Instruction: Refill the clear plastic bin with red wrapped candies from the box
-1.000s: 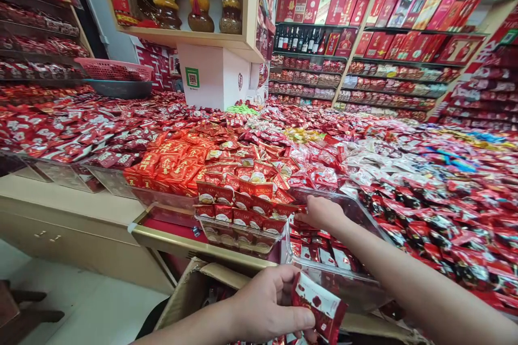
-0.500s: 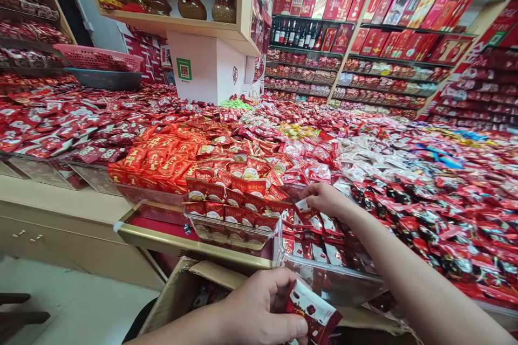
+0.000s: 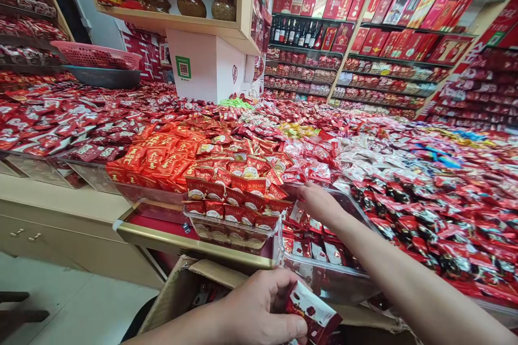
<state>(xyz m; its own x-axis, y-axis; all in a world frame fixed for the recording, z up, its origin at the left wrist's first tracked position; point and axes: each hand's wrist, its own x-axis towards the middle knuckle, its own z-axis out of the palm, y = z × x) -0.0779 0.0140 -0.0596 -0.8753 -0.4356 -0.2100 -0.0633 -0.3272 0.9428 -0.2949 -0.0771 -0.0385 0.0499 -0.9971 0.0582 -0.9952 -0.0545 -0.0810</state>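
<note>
Near bottom centre, left hand (image 3: 259, 310) curled shut around the left end of a red and white packet (image 3: 311, 315), thumb pressed along the packet's lower edge, fingers folded over its top. Packet's long axis slanting from upper left down to lower right, free end pointing right and slightly toward the near edge, sticking out to the right of the hand. Both held just above an open cardboard box (image 3: 194, 283) at the near edge, its flaps spread left and right. Farther in and a little right, right hand (image 3: 319, 200) stretched out over a clear plastic bin (image 3: 324, 280), palm down, fingers loosely bent and pointing left toward the bin's far left corner; fingertips touching or just above the red and white packets in the bin (image 3: 319, 250), too hidden to tell whether anything is pinched between them. Those packets lying in rough rows, partly filling the bin. Just left of that bin, a smaller clear tray (image 3: 230, 232) heaped with red wrapped sweets, and beyond it a mound of orange-red packets (image 3: 162, 159). Far back, shelves of red boxes (image 3: 384, 16) on the right, a pink basket (image 3: 95, 55) at far left.
</note>
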